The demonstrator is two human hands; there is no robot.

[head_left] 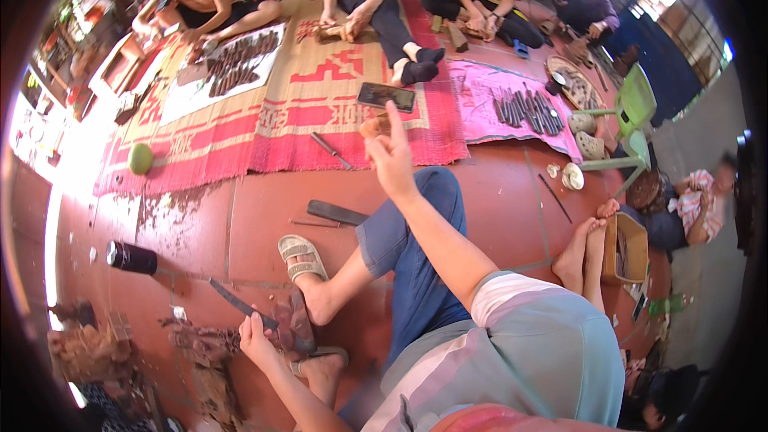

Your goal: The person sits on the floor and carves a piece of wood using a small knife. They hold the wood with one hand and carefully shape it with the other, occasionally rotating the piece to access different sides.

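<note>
Red tiles lie beneath the left hand, gripping a dark blade near a sandalled foot that a slackened hold could nick, while whether the right hand grasps the brown piece I cannot tell.

Right arm: one, bare below the sleeve; was stretched forward and leftward, elbow nearly straight. Right hand: index finger was extended forward, other fingers folded inward. Left forearm: one, bare; ran forward and leftward. Left hand: was closed in a grip, thumb uppermost.
</note>
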